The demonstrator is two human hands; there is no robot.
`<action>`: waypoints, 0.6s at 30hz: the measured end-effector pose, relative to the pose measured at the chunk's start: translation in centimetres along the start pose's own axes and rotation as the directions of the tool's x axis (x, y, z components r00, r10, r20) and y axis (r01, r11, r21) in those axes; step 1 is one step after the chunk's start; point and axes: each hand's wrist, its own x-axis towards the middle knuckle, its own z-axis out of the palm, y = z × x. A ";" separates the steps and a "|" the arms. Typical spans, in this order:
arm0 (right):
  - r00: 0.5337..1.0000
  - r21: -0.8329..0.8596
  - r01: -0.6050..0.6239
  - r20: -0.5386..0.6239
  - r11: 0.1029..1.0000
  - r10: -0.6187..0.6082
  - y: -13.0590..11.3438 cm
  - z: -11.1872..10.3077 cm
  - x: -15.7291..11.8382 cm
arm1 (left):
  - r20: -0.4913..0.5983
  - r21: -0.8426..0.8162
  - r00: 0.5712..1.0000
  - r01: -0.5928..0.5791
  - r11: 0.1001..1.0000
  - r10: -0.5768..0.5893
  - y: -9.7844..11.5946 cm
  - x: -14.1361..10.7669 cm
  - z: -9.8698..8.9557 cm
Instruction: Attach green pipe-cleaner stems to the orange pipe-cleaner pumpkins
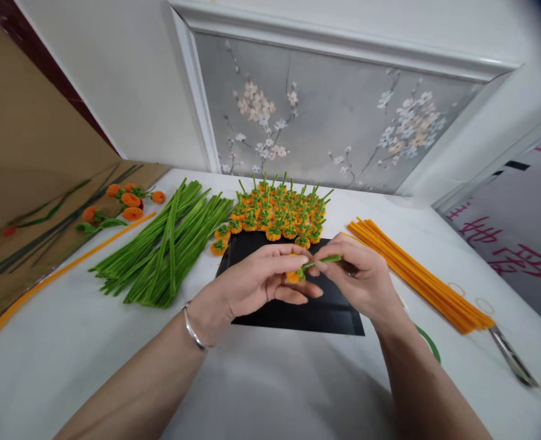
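The small orange flower [293, 277] is between the two hands, over the black mat [293, 315], its head within the left hand [261, 269], whose thumb and fingers pinch it. Its green stem [331, 259] runs rightward, angled slightly toward the far side, to the right hand [364, 272], whose thumb and fingertips grip it; the stem's free end is nearer this hand.

Soft light casts diffuse shadows on the tabletop [261, 379], and edges look stretched.
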 end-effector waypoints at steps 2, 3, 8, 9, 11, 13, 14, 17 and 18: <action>0.999 0.001 -0.027 -0.044 1.000 0.027 0.0 0.1 0.0 | -0.042 0.216 0.980 -0.182 0.959 0.196 0.0 -0.2 0.6; 0.997 0.007 -0.042 -0.065 0.999 0.042 -0.1 0.2 0.0 | -0.059 0.353 0.950 -0.266 0.897 0.305 -0.1 -0.3 0.9; 0.993 0.049 -0.094 -0.066 0.994 0.097 -0.1 0.8 -0.3 | -0.055 0.771 0.816 -0.332 0.544 0.576 -0.8 -0.3 1.9; 0.993 0.052 -0.098 -0.060 0.994 0.101 -0.1 0.9 -0.4 | -0.048 0.796 0.805 -0.327 0.510 0.591 -0.9 -0.3 1.9; 0.993 0.052 -0.094 -0.065 0.994 0.097 -0.1 1.0 -0.4 | -0.046 0.806 0.804 -0.321 0.498 0.593 -0.9 -0.2 1.8; 0.994 0.045 -0.078 -0.077 0.996 0.081 -0.1 1.1 -0.4 | -0.059 0.778 0.816 -0.323 0.538 0.575 -0.8 -0.2 1.6; 0.994 0.045 -0.069 -0.080 0.997 0.072 -0.1 1.1 -0.4 | -0.068 0.763 0.824 -0.320 0.561 0.563 -0.8 -0.2 1.5; 0.994 0.065 -0.076 -0.076 0.995 0.080 -0.2 1.1 -0.5 | -0.073 0.777 0.827 -0.303 0.552 0.558 -0.8 -0.2 1.3; 0.993 0.073 -0.087 -0.073 0.994 0.092 -0.2 1.2 -0.6 | -0.059 0.803 0.813 -0.306 0.512 0.579 -0.9 -0.2 1.3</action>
